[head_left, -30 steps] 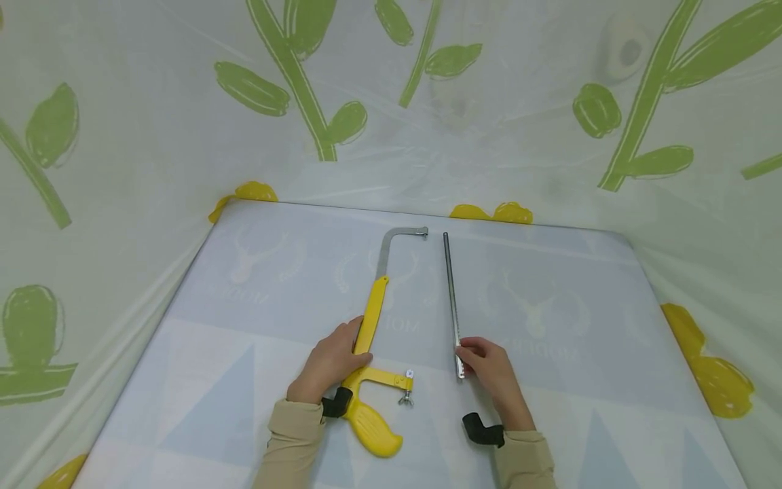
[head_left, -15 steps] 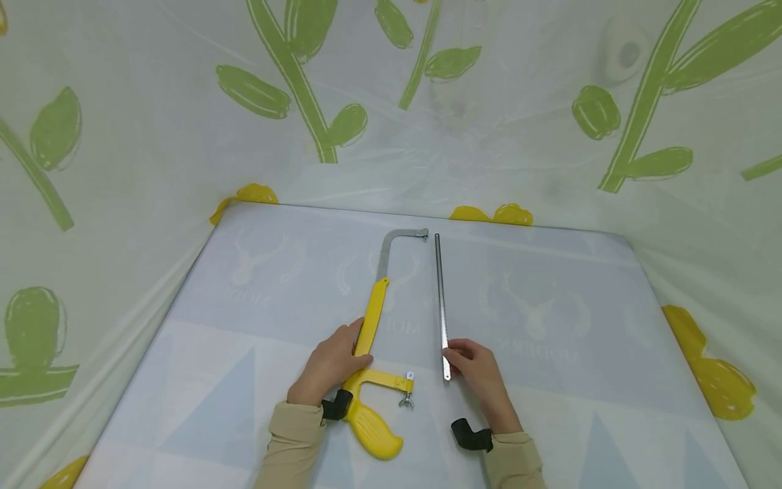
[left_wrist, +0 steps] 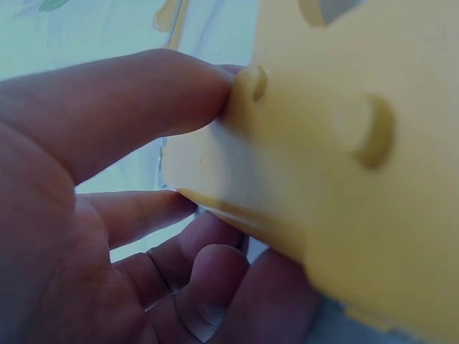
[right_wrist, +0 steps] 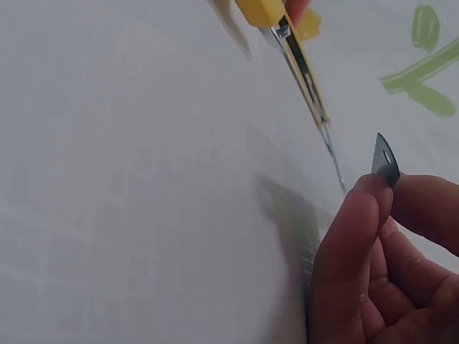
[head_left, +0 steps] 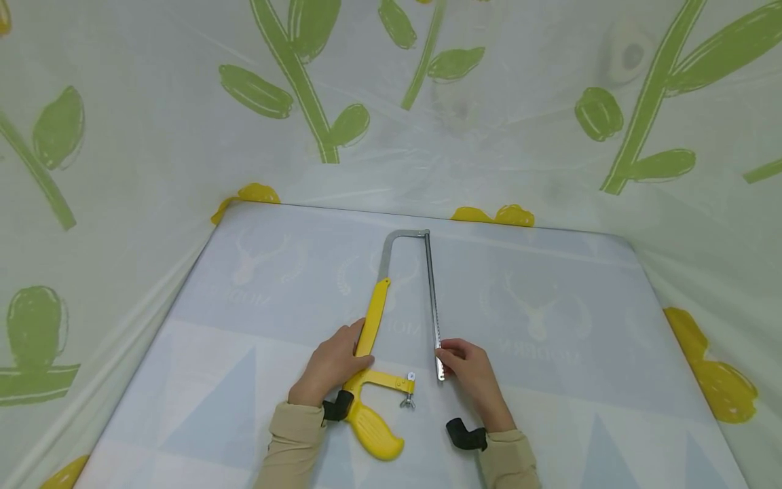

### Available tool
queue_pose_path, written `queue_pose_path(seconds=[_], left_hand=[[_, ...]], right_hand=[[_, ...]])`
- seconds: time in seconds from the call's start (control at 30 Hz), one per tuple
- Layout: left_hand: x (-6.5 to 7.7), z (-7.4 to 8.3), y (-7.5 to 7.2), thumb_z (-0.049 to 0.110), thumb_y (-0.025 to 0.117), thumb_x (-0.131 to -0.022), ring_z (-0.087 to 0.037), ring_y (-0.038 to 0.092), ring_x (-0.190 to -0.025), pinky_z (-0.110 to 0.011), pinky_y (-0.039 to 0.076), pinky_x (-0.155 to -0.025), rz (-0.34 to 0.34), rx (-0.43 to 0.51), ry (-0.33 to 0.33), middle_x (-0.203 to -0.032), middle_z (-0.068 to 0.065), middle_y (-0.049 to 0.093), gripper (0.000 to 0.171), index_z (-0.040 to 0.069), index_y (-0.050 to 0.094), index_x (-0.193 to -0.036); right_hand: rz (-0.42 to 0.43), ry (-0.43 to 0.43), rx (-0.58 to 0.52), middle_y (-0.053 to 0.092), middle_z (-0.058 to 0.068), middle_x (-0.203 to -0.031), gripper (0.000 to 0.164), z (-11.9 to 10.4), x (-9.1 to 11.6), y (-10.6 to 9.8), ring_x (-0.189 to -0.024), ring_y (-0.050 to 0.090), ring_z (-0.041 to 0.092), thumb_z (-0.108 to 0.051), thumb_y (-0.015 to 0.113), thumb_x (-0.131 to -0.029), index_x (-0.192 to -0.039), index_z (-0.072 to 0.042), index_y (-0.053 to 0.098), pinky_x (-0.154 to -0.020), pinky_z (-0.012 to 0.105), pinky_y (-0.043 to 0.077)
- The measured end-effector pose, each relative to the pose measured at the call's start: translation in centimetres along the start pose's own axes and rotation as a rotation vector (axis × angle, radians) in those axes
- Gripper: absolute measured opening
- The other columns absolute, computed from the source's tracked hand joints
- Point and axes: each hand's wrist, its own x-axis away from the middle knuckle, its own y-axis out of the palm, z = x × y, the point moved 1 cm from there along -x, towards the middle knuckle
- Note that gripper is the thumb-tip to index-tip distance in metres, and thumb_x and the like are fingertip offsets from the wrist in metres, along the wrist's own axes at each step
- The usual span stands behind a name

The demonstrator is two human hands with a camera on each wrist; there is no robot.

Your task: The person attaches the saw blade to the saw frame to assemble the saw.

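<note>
My left hand (head_left: 330, 360) grips the yellow bar of a hacksaw frame (head_left: 375, 309), fingers beneath and thumb on top in the left wrist view. The frame's yellow handle (head_left: 375, 433) points toward me, and its grey curved end lies away. Between thumb and fingers, my right hand (head_left: 473, 372) pinches the near end of a thin hacksaw blade (head_left: 432, 292). In the head view the blade's far end meets the tip of the grey curved arm. Its near end, with a hole (right_wrist: 388, 156), stands right of the frame's lower arm and wing nut (head_left: 407, 401).
A pale patterned cloth covers the table (head_left: 568, 326). Behind it hangs a curtain (head_left: 507, 136) with green leaves and yellow flowers, close along the far edge. Black camera mounts (head_left: 466, 435) sit on both wrists.
My right hand has moved left with the hacksaw blade, from well apart of the frame until the blade's far end meets the frame's tip. The left hand keeps its hold on the frame.
</note>
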Motion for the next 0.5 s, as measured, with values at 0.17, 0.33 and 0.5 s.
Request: queue_pose_path(seconds=[0.17, 0.33, 0.5], left_hand=[[0.09, 0.15, -0.07, 0.031, 0.066, -0.079, -0.014, 0.045, -0.067, -0.029, 0.039, -0.060, 0.001, 0.015, -0.005, -0.085, -0.001, 0.046, 0.071, 0.011, 0.032, -0.138], [0.15, 0.23, -0.10, 0.030, 0.066, -0.079, -0.013, 0.045, -0.066, -0.028, 0.038, -0.058, 0.002, 0.020, -0.008, -0.085, -0.001, 0.046, 0.071, 0.010, 0.032, -0.138], [0.06, 0.26, -0.13, 0.030, 0.066, -0.078, -0.014, 0.044, -0.065, -0.028, 0.038, -0.057, 0.001, 0.016, -0.009, -0.083, -0.001, 0.045, 0.071, 0.011, 0.033, -0.138]], right_hand=[[0.000, 0.004, 0.013, 0.062, 0.006, -0.084, 0.025, -0.02, -0.06, 0.03, -0.068, 0.056, 0.018, -0.021, 0.063, -0.082, -0.102, -0.005, 0.063, -0.061, 0.028, 0.048], [0.000, 0.003, 0.031, 0.062, 0.006, -0.084, 0.025, -0.03, -0.12, 0.00, -0.068, 0.056, 0.018, -0.022, 0.063, -0.083, -0.102, -0.006, 0.063, -0.062, 0.027, 0.047], [0.000, 0.003, 0.040, 0.062, 0.006, -0.083, 0.026, -0.11, -0.16, -0.04, -0.067, 0.055, 0.017, -0.024, 0.062, -0.083, -0.102, -0.006, 0.063, -0.062, 0.027, 0.047]])
